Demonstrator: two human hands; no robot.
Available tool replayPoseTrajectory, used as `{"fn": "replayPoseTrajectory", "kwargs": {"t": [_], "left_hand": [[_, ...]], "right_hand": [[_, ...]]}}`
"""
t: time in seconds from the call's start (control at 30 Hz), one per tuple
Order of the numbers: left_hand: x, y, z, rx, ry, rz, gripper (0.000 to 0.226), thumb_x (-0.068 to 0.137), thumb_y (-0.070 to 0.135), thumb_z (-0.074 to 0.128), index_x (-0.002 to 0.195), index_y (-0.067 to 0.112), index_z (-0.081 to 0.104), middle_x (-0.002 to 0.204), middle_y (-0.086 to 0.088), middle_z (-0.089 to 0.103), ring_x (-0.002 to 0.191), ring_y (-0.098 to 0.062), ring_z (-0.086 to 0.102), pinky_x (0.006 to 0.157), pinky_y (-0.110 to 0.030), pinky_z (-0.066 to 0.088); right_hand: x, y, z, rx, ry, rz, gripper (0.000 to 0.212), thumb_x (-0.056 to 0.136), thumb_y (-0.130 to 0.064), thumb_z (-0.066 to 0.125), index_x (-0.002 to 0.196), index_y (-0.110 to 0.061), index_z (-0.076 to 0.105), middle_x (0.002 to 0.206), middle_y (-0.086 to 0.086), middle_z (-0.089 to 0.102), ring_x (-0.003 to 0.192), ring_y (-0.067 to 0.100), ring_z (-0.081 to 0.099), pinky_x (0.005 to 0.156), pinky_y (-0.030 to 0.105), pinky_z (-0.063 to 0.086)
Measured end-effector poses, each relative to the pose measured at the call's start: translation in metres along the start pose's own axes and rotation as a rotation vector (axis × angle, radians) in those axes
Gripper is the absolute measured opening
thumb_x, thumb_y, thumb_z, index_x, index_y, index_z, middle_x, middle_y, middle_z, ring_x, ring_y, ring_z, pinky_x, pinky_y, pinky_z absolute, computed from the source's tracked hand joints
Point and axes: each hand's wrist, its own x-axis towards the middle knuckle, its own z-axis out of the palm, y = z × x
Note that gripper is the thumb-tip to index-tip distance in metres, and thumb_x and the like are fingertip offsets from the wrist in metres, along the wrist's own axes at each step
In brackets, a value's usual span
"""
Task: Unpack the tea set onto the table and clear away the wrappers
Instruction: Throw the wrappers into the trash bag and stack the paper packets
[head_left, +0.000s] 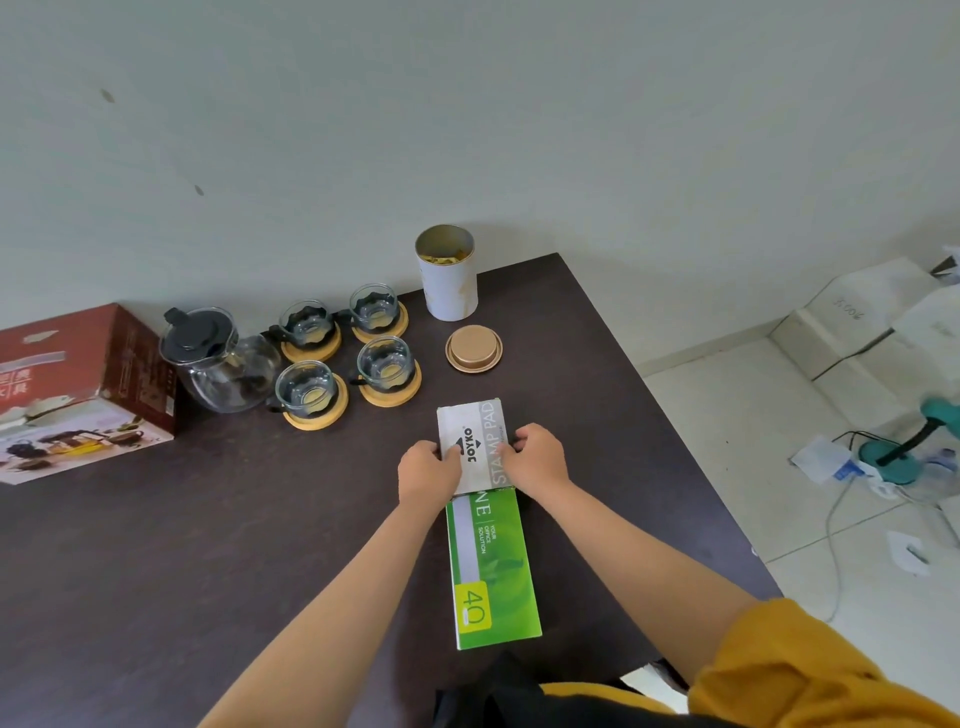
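Observation:
A grey-and-white stamp pad box (475, 441) rests on the far end of a green box (493, 566) on the dark table (208, 545). My left hand (428, 470) grips the stamp pad box's left edge and my right hand (535, 457) grips its right edge. Behind it stand a glass teapot (221, 361) with a black lid and several glass cups (387, 364) on round wooden coasters. The red tea set carton (78, 389) lies at the table's far left.
An open white canister (449, 273) stands by the wall, with its tan lid (474, 348) lying in front of it. To the right, on the tiled floor, are white boxes (872, 317), a teal lamp (904, 452) with cables, and scraps of paper.

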Motion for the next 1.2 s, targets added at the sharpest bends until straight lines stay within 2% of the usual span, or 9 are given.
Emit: {"fn": "replayPoseTrajectory", "kwargs": {"t": [0.03, 0.13, 0.3, 0.43, 0.6, 0.73, 0.83, 0.93, 1.2], "left_hand": [[0.001, 0.000, 0.000, 0.001, 0.004, -0.019, 0.025, 0.091, 0.026, 0.058, 0.073, 0.008, 0.054, 0.064, 0.004, 0.050, 0.068, -0.017, 0.051, 0.053, -0.027, 0.032], [0.006, 0.000, 0.001, -0.016, 0.018, -0.088, 0.033, 0.089, 0.022, 0.059, 0.060, 0.011, 0.048, 0.057, 0.001, 0.047, 0.056, -0.015, 0.045, 0.048, -0.026, 0.031], [0.013, 0.002, 0.001, -0.141, -0.016, -0.220, 0.019, 0.083, 0.015, 0.061, 0.065, 0.013, 0.056, 0.063, -0.004, 0.052, 0.055, -0.018, 0.045, 0.050, -0.025, 0.034], [0.015, 0.003, 0.002, -0.219, -0.012, -0.276, 0.012, 0.079, 0.013, 0.063, 0.067, 0.015, 0.060, 0.066, -0.006, 0.054, 0.059, -0.021, 0.047, 0.054, -0.027, 0.037], [0.012, 0.009, 0.004, -0.274, 0.013, -0.275, 0.019, 0.080, 0.010, 0.060, 0.062, 0.013, 0.064, 0.059, -0.002, 0.058, 0.053, -0.019, 0.048, 0.050, -0.024, 0.035], [0.014, 0.029, 0.010, -0.315, 0.041, -0.257, 0.018, 0.081, 0.009, 0.058, 0.065, 0.011, 0.064, 0.057, -0.001, 0.057, 0.053, -0.018, 0.049, 0.049, -0.023, 0.037], [0.021, 0.054, 0.021, -0.304, 0.053, -0.214, 0.024, 0.083, 0.009, 0.057, 0.059, 0.012, 0.058, 0.053, 0.003, 0.054, 0.047, -0.013, 0.046, 0.038, -0.018, 0.032], [0.031, 0.084, 0.039, -0.318, 0.038, -0.204, 0.014, 0.082, 0.010, 0.057, 0.070, 0.012, 0.064, 0.061, 0.000, 0.060, 0.052, -0.014, 0.051, 0.047, -0.024, 0.038], [0.085, 0.158, 0.079, -0.379, 0.041, -0.182, 0.020, 0.084, 0.015, 0.058, 0.065, 0.010, 0.062, 0.065, -0.003, 0.062, 0.065, -0.022, 0.057, 0.065, -0.032, 0.050]], "right_hand": [[0.001, -0.003, 0.001, -0.010, -0.003, 0.018, 0.011, 0.089, -0.020, 0.059, 0.087, -0.010, 0.061, 0.086, 0.005, 0.063, 0.086, 0.024, 0.059, 0.066, 0.027, 0.041], [0.004, -0.010, 0.006, 0.010, -0.015, 0.105, 0.026, 0.086, -0.013, 0.056, 0.060, -0.011, 0.052, 0.064, 0.003, 0.055, 0.066, 0.023, 0.055, 0.047, 0.027, 0.034], [0.006, -0.013, 0.004, 0.139, -0.049, 0.197, 0.016, 0.084, -0.011, 0.059, 0.072, -0.006, 0.069, 0.067, 0.006, 0.061, 0.057, 0.018, 0.055, 0.045, 0.024, 0.035], [0.007, -0.011, 0.004, 0.258, -0.054, 0.252, 0.016, 0.081, -0.008, 0.059, 0.077, 0.002, 0.070, 0.076, 0.016, 0.069, 0.065, 0.023, 0.064, 0.054, 0.025, 0.040], [0.009, -0.013, 0.000, 0.288, -0.056, 0.239, 0.024, 0.082, -0.007, 0.056, 0.060, -0.011, 0.064, 0.067, 0.005, 0.066, 0.059, 0.019, 0.060, 0.051, 0.024, 0.039], [0.021, -0.010, -0.013, 0.347, -0.025, 0.229, 0.016, 0.081, -0.008, 0.060, 0.074, -0.004, 0.073, 0.077, 0.010, 0.073, 0.072, 0.024, 0.070, 0.064, 0.037, 0.056], [0.037, -0.007, -0.031, 0.374, 0.011, 0.208, 0.015, 0.082, -0.011, 0.062, 0.079, -0.004, 0.075, 0.078, 0.009, 0.074, 0.073, 0.024, 0.071, 0.072, 0.042, 0.057], [0.060, -0.004, -0.059, 0.351, 0.033, 0.182, 0.014, 0.081, -0.011, 0.062, 0.075, -0.007, 0.074, 0.075, 0.008, 0.074, 0.071, 0.023, 0.071, 0.071, 0.042, 0.058], [0.149, -0.013, -0.121, 0.292, 0.055, 0.116, 0.019, 0.076, -0.010, 0.063, 0.084, 0.006, 0.071, 0.085, 0.020, 0.072, 0.081, 0.034, 0.070, 0.076, 0.052, 0.056]]}}
